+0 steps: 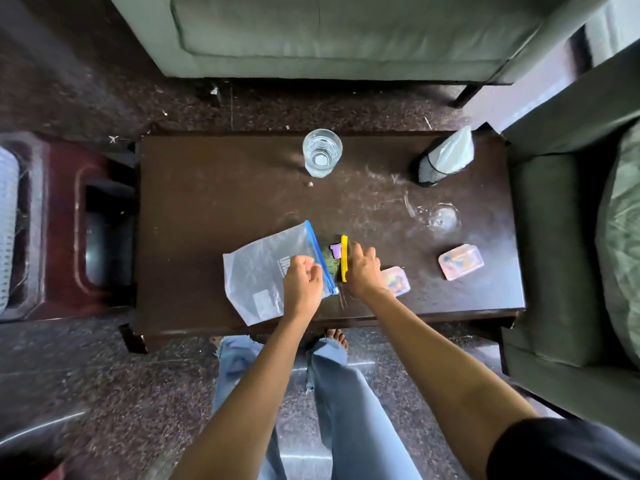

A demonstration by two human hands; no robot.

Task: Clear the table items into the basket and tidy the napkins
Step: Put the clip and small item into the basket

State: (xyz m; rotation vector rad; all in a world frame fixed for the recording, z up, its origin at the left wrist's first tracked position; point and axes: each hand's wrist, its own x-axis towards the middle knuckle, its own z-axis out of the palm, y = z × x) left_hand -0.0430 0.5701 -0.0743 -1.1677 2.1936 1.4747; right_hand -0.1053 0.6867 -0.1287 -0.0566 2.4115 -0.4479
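The person stands at the near edge of the dark worktop [207,188], both hands low in the middle of the frame. The left hand [302,283] has its fingers pinched on the mouth of a clear zip bag [263,271] with a blue seal, which lies flat toward the centre-left. The right hand [362,270] curls over a yellow strip-shaped piece [344,258] with a small purple piece [335,251] beside it; whether its fingers truly grip the yellow piece or only press on it I cannot tell.

The step looks like gathering these small things at the bag's mouth — best done by lifting the blue edge to hold it open before sliding them in, so nothing skids off.

Two pink lidded boxes [460,262] sit at centre-right, one partly under the right wrist. A glass of water [322,152] stands at the upper centre, and a mesh holder with napkins [441,161] at the upper right — both well apart from the hands. A pale woven basket [7,223] shows at the far left edge, beyond a red stool [59,174]; the way there across the worktop's left half is open, and the near edge lies close under the bag's corner.
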